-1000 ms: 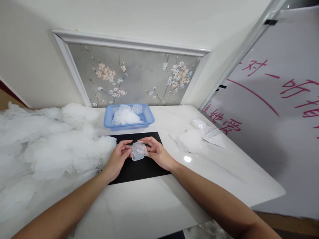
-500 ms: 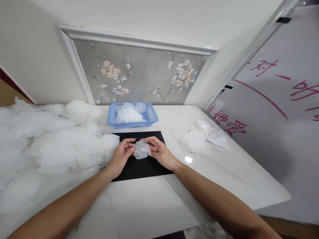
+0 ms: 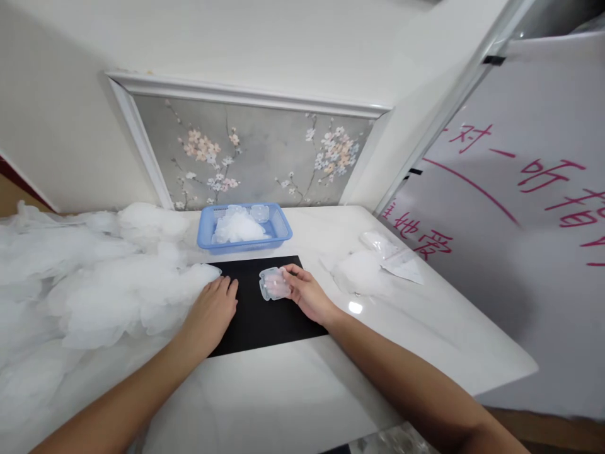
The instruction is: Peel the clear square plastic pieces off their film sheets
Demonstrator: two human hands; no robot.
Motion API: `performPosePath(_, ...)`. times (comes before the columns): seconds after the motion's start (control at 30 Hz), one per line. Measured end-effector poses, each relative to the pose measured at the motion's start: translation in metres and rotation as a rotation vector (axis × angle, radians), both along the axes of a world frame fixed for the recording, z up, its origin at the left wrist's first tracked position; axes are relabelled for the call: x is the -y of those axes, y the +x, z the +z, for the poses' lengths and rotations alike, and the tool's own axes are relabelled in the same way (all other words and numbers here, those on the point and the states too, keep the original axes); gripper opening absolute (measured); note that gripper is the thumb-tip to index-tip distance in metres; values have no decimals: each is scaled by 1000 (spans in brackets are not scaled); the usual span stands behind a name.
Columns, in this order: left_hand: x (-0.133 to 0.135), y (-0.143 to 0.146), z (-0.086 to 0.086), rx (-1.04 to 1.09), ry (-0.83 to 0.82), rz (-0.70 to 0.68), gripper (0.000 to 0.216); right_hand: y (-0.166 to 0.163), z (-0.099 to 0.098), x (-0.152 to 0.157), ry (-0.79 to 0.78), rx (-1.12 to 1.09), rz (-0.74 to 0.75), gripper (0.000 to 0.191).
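In my right hand (image 3: pixel 307 293), a thin translucent plastic piece (image 3: pixel 271 284) with a lobed outline is pinched by its right edge. It is over the black mat (image 3: pixel 265 325), and fingers show through it. My left hand (image 3: pixel 215 312) has let its side go and lies palm down at the mat's left edge, fingers stretched out. Its fingertips are by the near end of a large heap of similar translucent pieces (image 3: pixel 118 290); whether they touch a piece I cannot tell.
Behind the mat stands a blue plastic basket (image 3: pixel 203 243) holding more translucent pieces (image 3: pixel 239 225). To the right lie a small white pile (image 3: pixel 362 271) and clear plastic bags (image 3: pixel 401 265) on the white table (image 3: pixel 246 403). A whiteboard (image 3: pixel 510 284) with red writing stands at the right.
My left hand has released the plastic piece and moved left to the heap's edge. My right hand keeps hold of the piece. The view has turned slightly right and up.
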State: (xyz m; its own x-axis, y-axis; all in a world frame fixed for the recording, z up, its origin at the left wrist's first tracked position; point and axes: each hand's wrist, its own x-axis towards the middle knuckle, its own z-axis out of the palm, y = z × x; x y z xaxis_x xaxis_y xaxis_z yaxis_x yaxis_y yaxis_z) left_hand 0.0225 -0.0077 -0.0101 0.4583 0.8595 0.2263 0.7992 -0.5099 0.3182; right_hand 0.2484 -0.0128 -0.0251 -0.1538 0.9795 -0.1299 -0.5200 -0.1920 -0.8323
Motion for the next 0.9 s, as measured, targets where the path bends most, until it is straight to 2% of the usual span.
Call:
performPosePath(0.1, -3, -8, -4, 45, -26, -39, 29, 3, 1, -1, -39, -51, 17, 31)
performPosePath(0.17, -2, -13, 0, 71, -68, -54, 27, 4, 2, -2, -59, -73, 18, 30)
performPosePath(0.3, 4, -24, 20, 8, -124, -102, 34, 5, 4, -1, -63, -95, 14, 26)
performPosePath(0.37, 4, -25, 29, -43, -133, -117, 28, 5, 4, -1, -59, -94, 19, 26)
performPosePath(0.47, 3, -21, 45, -89, -162, -66, 11, 4, 4, -2, -60, -100, 15, 28)
performPosePath(0.53, 4, -12, 56, -52, -161, -23, 16, 4, 3, -3, -56, -107, 9, 27)
performPosePath(0.6, 9, 0, 65, 86, -143, -9, 16, 3, 3, -3, -48, -109, 8, 27)
performPosePath(0.67, 14, 13, 65, 313, -199, 10, 10, 3, 3, -3, -34, -101, 6, 26)
performPosePath(0.83, 15, 27, 30, 895, -683, 231, 21, 5, 3, -2, -3, -74, -22, 24)
performPosePath(0.9, 10, 25, 19, 1107, -899, 230, 22, 6, 3, -2, -10, -69, -29, 23)
